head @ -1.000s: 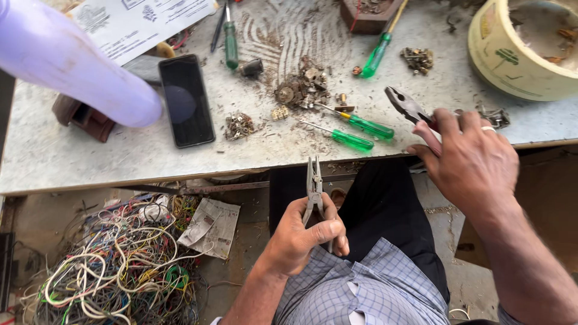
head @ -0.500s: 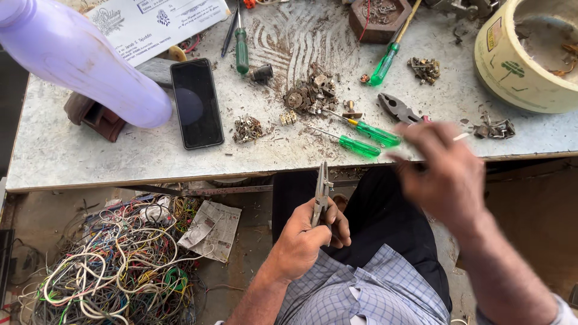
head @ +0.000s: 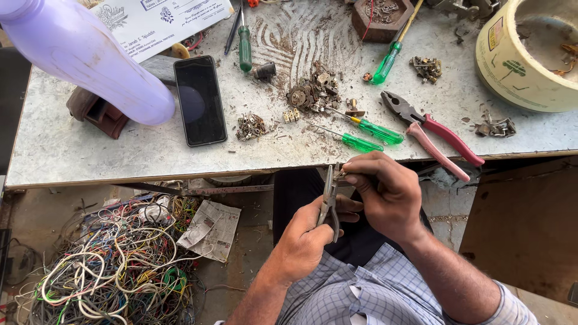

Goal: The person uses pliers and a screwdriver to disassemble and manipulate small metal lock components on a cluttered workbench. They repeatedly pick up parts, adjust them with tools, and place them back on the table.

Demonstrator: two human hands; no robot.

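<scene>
Head view, the only one I have: low in the middle of the frame my left hand (head: 307, 241) is wrapped around the handles of a pair of small grey pliers (head: 329, 201), nose pointing up toward the bench edge (head: 150, 174). My right hand (head: 385, 195) comes in from the right, fingertips pinched narrow at the pliers' nose on something tiny — I cannot tell what, it is too small to make out.

Above, on the bench, lie two green-handled screwdrivers (head: 370, 135) just beside the edge, red-handled pliers (head: 436, 135) to their right, a heap of small metal parts (head: 313, 93) in the upper middle, and a black phone (head: 200, 100) to the left. A tangle of coloured wires (head: 114, 265) fills the floor at lower left.

The risk, as I judge it: the work hangs over my lap, off the bench — a slack pinch or a slip of the nose would drop the piece toward the cluttered floor, where it would be hard to find. The fingertips also sit very close to the nose, so a sudden squeeze could nip them.
</scene>
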